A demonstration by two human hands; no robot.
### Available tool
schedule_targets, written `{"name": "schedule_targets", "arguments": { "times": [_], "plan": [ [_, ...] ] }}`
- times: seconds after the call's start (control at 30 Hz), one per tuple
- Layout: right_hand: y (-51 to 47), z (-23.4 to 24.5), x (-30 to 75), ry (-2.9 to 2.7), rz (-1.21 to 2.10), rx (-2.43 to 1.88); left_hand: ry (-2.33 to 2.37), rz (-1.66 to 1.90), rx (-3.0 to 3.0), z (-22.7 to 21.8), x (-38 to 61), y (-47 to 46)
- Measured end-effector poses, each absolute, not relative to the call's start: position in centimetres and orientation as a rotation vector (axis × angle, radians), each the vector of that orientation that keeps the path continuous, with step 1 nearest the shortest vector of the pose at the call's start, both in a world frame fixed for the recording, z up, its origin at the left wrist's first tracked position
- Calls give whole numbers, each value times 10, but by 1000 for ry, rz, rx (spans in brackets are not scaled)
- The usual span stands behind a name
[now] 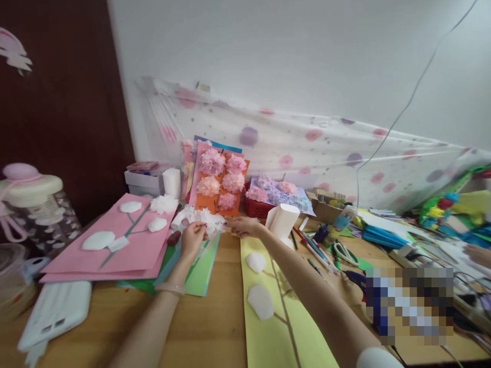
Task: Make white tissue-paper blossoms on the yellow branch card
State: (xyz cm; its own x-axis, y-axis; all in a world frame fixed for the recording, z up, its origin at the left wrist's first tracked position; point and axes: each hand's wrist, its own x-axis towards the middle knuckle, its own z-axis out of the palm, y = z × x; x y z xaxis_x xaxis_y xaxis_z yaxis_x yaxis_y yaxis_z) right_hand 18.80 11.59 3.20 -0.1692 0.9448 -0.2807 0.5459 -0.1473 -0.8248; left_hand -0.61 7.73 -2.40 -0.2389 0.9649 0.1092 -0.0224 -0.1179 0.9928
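My left hand is over the green and blue paper sheets, beside a heap of white tissue paper. Its thumb and fingers are pinched together; what they hold, if anything, is too small to make out. Reaching across the yellow paper, my right hand is at that sheet's far edge, with its fingers stretched out towards the tissue heap. White paper pieces lie along a brown drawn branch on the yellow paper. To the left, pink paper bears similar white pieces and one fluffy white flower.
Orange paper with pink flowers leans at the back by a red basket. A white paper roll, pens, scissors and a glue gun lie rightward. A bottle stands left. Another person's hand shows far right.
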Motion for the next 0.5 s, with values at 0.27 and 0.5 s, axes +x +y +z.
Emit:
{"name": "schedule_targets", "arguments": {
  "times": [0.27, 0.5],
  "plan": [
    [125, 52, 193, -1929, 870, -1711, 1442, 1352, 1497, -22, 2, 67],
    [41, 106, 240, -2106, 620, -1518, 1701, 1191, 1796, -20, 0, 64]
  ]
}}
